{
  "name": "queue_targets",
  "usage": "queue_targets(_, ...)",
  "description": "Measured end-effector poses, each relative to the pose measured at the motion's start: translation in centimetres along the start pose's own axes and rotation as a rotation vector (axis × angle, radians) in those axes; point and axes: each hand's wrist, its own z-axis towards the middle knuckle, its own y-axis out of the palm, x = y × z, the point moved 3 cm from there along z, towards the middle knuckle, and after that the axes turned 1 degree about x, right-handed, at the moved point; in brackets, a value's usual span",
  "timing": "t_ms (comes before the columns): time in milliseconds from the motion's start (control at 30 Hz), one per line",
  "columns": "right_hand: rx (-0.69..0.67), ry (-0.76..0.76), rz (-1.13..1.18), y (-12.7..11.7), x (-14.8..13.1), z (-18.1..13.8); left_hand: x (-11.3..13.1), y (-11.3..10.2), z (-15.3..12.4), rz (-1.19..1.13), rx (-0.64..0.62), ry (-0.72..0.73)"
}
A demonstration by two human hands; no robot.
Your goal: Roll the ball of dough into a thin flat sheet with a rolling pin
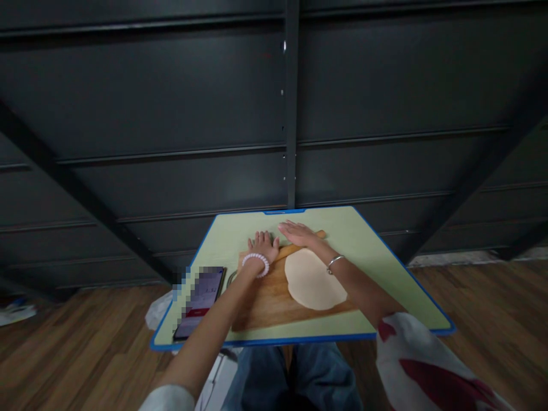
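Note:
A flat round sheet of pale dough (314, 279) lies on a wooden board (265, 302). A wooden rolling pin (295, 247) rests across the far edge of the dough. My left hand (263, 245) lies on the pin's left part with fingers stretched flat; a pale bead bracelet circles that wrist. My right hand (299, 233) presses flat on the pin's right part, fingers out; a thin metal bangle is on that wrist.
The board sits on a pale green table with a blue rim (299, 341). A phone (200, 301) with a lit screen lies at the table's left front. Dark metal shelving (291, 114) stands right behind. Wooden floor surrounds the table.

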Motion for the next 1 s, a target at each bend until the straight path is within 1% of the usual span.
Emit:
queue_targets(133, 0.002, 0.03, -0.045, -0.1, -0.3, -0.9, 0.4, -0.1, -0.9, 0.049, 0.054, 0.065)
queue_targets(267, 0.041, 0.034, -0.131, -0.3, -0.8, -3.1, 1.2, -0.3, -2.7, 0.112, 0.119, 0.126)
queue_targets(333, 0.122, 0.003, -0.185, -0.3, -1.1, -4.8, 1.5, -0.3, -3.6, 0.131, 0.151, 0.15)
queue_targets(400, 0.238, -0.024, -0.253, -0.1, -1.3, -6.8, 1.8, -0.3, -4.4, 0.144, 0.189, 0.185)
queue_targets(533, 0.465, -0.005, -0.375, 0.9, -1.7, -11.8, 2.2, 0.2, -6.6, 0.136, 0.26, 0.29)
queue_targets(600, 0.528, -0.006, -0.387, 1.6, -2.2, -14.6, 2.1, 0.4, -8.2, 0.133, 0.296, 0.368)
queue_targets(633, 0.555, 0.019, -0.383, 1.9, -2.4, -16.0, 2.1, 0.6, -9.0, 0.132, 0.311, 0.403)
queue_targets(733, 0.55, 0.04, -0.381, 2.7, -3.8, -19.9, 1.8, 1.1, -11.6, 0.119, 0.339, 0.462)
queue_targets(833, 0.532, 0.071, -0.373, 2.8, -5.4, -22.6, 1.7, 1.3, -13.5, 0.107, 0.329, 0.447)
queue_targets(900, 0.527, 0.104, -0.366, 2.7, -6.2, -23.4, 1.8, 1.4, -13.9, 0.099, 0.288, 0.414)
queue_targets(1000, 0.539, 0.132, -0.355, 2.6, -6.4, -23.2, 2.1, 1.2, -13.2, 0.075, 0.206, 0.409)
